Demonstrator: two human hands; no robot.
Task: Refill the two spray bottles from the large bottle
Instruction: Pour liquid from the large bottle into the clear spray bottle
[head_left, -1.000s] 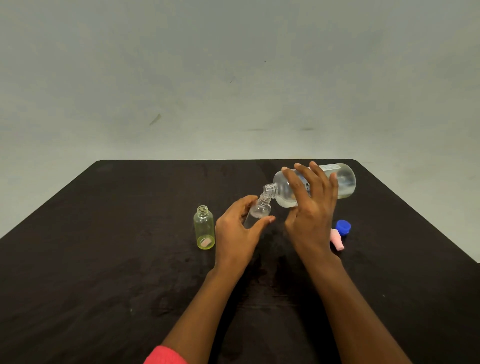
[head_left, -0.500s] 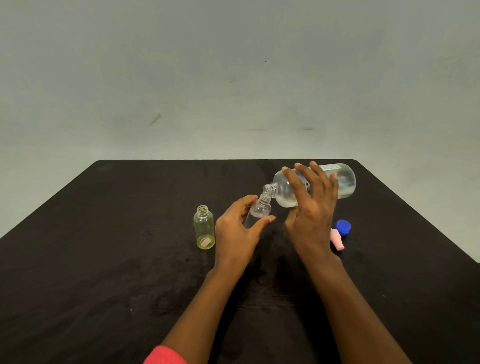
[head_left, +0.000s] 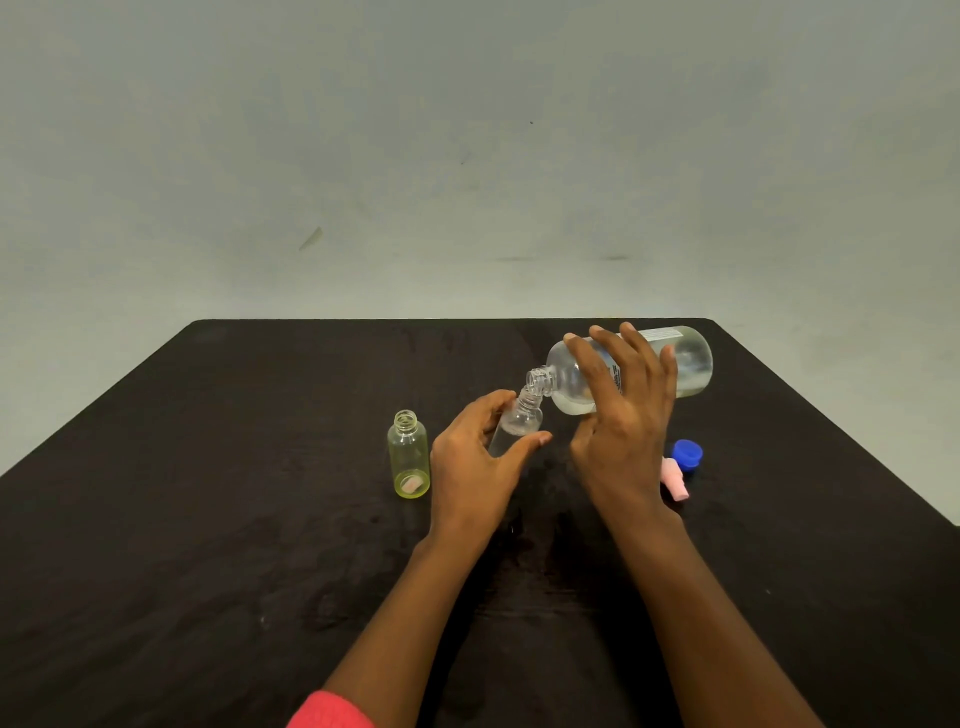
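Clear plastic is meeting clear plastic in the head view: you are tipping the large bottle (head_left: 685, 361) almost flat with your right hand (head_left: 621, 431), fingers spread and wrapped over its shoulder, so that its mouth is sitting right at the neck of the small clear spray bottle (head_left: 514, 423). Your left hand (head_left: 475, 467) is curling round that small bottle, thumb and fingers closed on its sides, and holding it tilted toward the pour above the black table (head_left: 208, 519).

Both openings are narrow, so any wobble of either wrist is likely sending liquid down the outside and onto the table. The remaining liquid is pooling low along the large bottle's side, and if you are tilting further, a sudden gulp may be overfilling the small one; how full it is I cannot tell.

The yellow-tinted spray bottle (head_left: 409, 457) is standing open and upright just beside your left hand, unfilled as far as I can judge, and an elbow shift could be knocking it. The blue cap (head_left: 687, 454) and pink sprayer top (head_left: 675, 483) are lying by your right wrist, where spill might be reaching them.
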